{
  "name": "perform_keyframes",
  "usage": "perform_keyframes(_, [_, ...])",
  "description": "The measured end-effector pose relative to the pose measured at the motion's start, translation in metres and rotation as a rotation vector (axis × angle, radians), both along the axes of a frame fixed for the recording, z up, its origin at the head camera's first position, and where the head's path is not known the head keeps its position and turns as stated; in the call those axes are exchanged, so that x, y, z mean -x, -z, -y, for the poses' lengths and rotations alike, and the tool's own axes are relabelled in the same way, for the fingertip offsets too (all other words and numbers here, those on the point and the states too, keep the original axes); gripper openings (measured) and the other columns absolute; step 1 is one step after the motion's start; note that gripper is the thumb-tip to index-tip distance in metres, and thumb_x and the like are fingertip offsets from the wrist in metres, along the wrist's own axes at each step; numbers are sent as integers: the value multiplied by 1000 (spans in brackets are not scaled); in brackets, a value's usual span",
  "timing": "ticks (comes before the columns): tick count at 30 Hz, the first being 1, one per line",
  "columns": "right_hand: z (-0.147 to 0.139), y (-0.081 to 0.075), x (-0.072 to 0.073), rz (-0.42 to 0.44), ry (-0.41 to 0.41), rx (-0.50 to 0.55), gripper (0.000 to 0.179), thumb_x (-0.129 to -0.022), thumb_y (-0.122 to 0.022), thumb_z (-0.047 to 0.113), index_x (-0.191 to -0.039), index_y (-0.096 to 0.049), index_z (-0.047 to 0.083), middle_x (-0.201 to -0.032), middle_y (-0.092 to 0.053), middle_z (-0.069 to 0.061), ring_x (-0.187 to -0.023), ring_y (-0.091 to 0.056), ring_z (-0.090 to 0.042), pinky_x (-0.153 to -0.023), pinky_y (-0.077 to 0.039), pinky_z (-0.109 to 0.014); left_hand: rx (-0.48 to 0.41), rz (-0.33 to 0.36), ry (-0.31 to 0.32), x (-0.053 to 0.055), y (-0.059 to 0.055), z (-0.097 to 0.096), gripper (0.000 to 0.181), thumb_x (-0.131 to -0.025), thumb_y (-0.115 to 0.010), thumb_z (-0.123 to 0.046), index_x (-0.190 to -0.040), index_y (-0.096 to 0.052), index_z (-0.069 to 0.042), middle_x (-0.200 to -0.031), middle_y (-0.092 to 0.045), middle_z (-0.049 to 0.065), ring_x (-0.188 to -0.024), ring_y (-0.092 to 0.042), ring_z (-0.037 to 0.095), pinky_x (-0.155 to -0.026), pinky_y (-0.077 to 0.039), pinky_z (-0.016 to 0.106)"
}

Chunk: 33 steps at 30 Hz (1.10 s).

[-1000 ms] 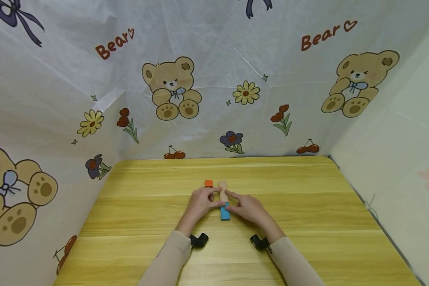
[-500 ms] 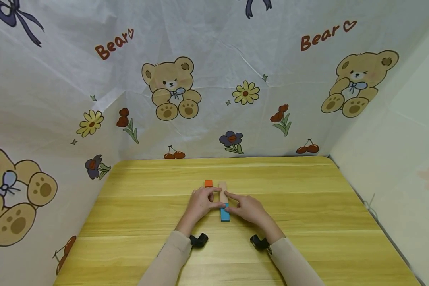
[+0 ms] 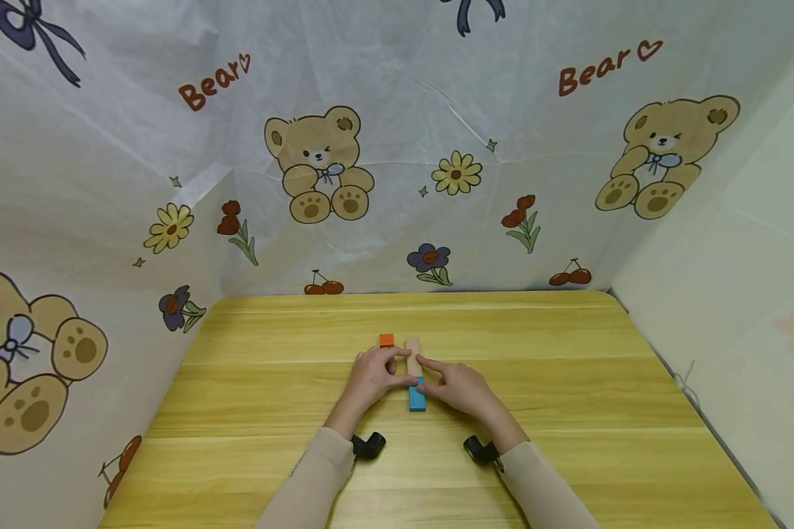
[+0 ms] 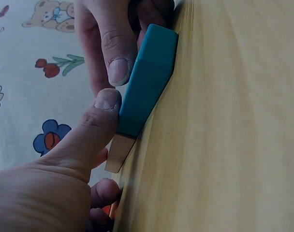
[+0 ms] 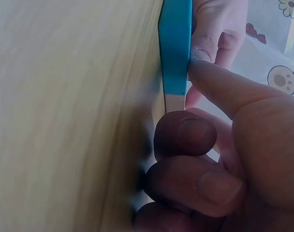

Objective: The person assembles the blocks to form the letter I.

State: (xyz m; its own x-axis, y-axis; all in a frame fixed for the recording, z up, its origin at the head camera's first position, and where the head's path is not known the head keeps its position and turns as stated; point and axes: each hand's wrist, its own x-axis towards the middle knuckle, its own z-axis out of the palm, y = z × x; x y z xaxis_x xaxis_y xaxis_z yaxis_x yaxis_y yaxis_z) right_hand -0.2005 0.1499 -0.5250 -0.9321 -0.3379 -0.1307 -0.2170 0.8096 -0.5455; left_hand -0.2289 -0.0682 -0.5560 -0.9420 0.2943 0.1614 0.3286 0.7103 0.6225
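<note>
A blue block (image 3: pixel 417 399) and a plain wooden block (image 3: pixel 413 360) lie end to end on the table, the blue one closer to the person. My left hand (image 3: pixel 372 373) comes from the left; its index fingertip touches the wooden block and its thumb the blue block. From the other side, my right hand (image 3: pixel 462 386) touches the wooden block with a straight index finger and the blue block with its thumb. In the left wrist view both thumbs press on the blue block (image 4: pixel 149 77). Curled lower fingers (image 5: pixel 185 135) of the right hand show beneath. Partly behind the left hand sits an orange block (image 3: pixel 387 340).
Everything lies on a wood-grain table (image 3: pixel 556 411). A bear-print cloth (image 3: pixel 384 147) hangs behind the far edge and along the left. A pale wall (image 3: pixel 734 294) borders the right. Black wrist cameras (image 3: pixel 369 445) sit near both sleeves.
The blue and wooden blocks have slid very slightly toward the person. Both hands keep almost the same place and pose, and the orange block stays put.
</note>
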Motion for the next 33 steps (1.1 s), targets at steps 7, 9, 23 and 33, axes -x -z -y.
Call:
perform_keyframes(7, [-1, 1, 0, -5, -4, 6, 65, -99, -72, 50, -158, -53, 31, -53, -41, 5, -49, -31, -12, -52, -23, -28, -10, 7, -1, 1, 1, -1, 60, -78, -89, -55, -130, -77, -27, -68, -52, -10, -70, -42, 10, -79, -30, 33])
perform_keyframes(9, [-1, 0, 0, -7, -4, 9, 65, -99, -72, 50, -158, -53, 31, -53, -41, 5, -49, -30, -12, -52, -23, -28, -9, 6, -2, 0, 1, -1, 60, -78, -88, -55, -131, -77, -27, -68, -52, -11, -70, -41, 10, -79, -30, 33])
perform_keyframes(23, [0, 1, -1, -6, 2, 7, 64, -99, -72, 49, -157, -54, 32, -53, -41, 5, -49, -29, -12, -51, -23, -28, -69, 36, -19, 1, 1, 0, 57, -83, -86, -51, -133, -76, -25, -68, -53, -10, -67, -42, 10, -84, -34, 36])
perform_keyframes(33, [0, 1, -1, -1, -2, -10, 65, -99, -72, 49, -158, -53, 31, -54, -41, 5, -50, -31, -12, -51, -24, -28, -192, 63, -40, 2, 3, 2, 51, -89, -85, -41, -134, -75, -21, -76, -59, -6, -66, -48, 8, -74, -46, 26])
